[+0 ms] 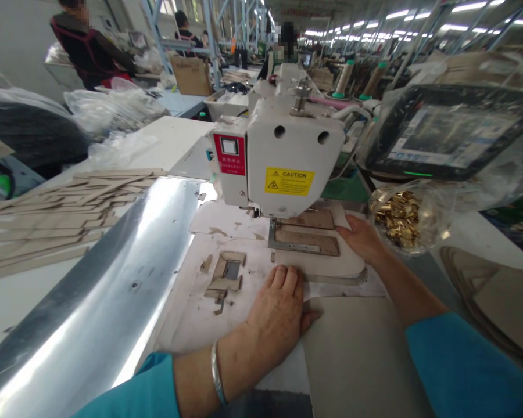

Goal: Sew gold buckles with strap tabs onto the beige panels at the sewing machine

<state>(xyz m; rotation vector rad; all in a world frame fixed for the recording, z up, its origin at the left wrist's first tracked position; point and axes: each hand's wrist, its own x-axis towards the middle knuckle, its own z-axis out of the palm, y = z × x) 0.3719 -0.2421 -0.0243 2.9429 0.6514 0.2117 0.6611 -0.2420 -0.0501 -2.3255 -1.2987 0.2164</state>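
Observation:
A beige fabric-like panel with rounded corners lies under the head of an industrial sewing machine. A metal clamp frame with brown pads rests on it. My right hand grips the panel's right edge, its fingers partly hidden. My left hand lies at the panel's front left corner, fingers side by side and thumb stretched apart. That thumb touches or nearly touches a grey-beige sheet in front. A silver bracelet circles my left wrist.
Beige strips are heaped on the left beside a shiny metal plate. A plastic-lined container of gold metal pieces stands right, below a control screen. More panels lie at far right. Another person stands at the back left.

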